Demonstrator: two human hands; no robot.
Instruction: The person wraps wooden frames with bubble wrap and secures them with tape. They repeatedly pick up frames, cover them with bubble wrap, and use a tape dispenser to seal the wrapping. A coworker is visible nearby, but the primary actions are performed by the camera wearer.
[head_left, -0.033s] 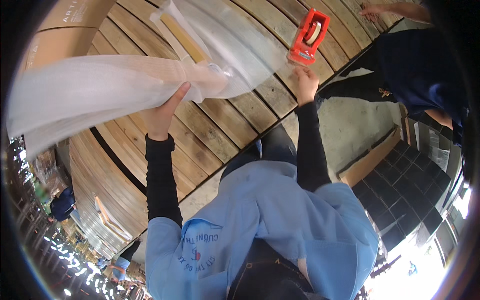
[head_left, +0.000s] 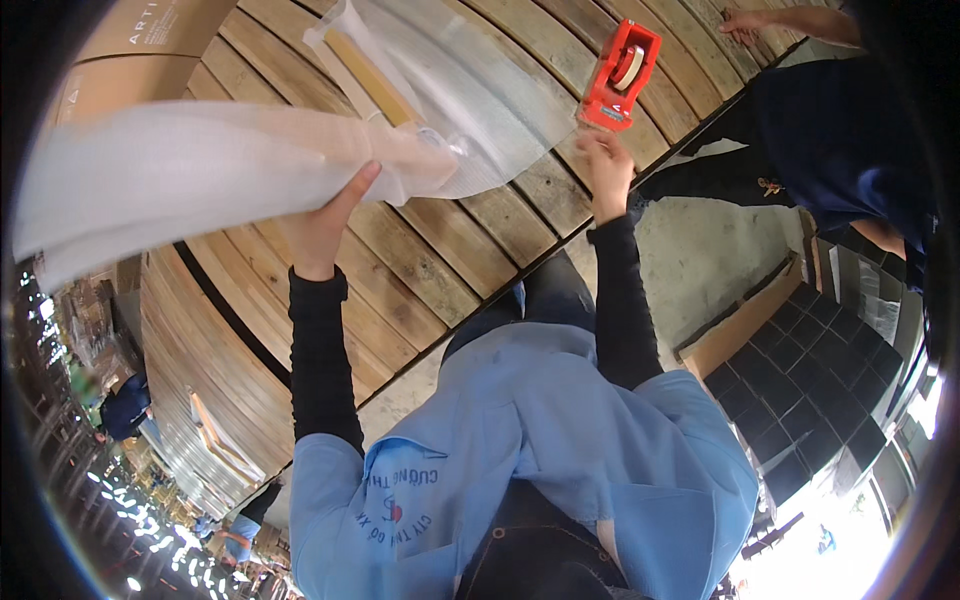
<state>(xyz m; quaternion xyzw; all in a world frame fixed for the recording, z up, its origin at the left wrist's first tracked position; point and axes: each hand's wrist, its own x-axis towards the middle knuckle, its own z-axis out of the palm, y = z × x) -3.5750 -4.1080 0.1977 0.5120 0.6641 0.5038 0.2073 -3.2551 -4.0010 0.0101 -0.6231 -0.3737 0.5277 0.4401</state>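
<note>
My left hand (head_left: 325, 222) grips a long bundle of white foam wrap (head_left: 220, 155), thumb on top and fingers hidden beneath it. A pale shape shows faintly through the foam. From the bundle, a loose translucent foam sheet (head_left: 490, 110) spreads over the slats, with a yellowish wooden strip (head_left: 370, 78) beside the fold. My right hand (head_left: 608, 170) is by the near end of a red tape dispenser (head_left: 608, 95). Its fingers are drawn together, slightly blurred; whether tape is between them I cannot make out. A tape roll (head_left: 630, 68) sits in the dispenser.
The wooden slatted table (head_left: 420, 265) has dark gaps between its boards. Cardboard boxes (head_left: 130, 75) stand at the far left. Another person's hand (head_left: 745, 25) rests at the table's far right, with that person's dark shirt (head_left: 850, 130) below. Black square-patterned stacks (head_left: 800, 380) are at the right.
The foam bundle's left end has risen a little. My right hand has shifted slightly, its fingers turning left near the dispenser. My left hand keeps its hold.
</note>
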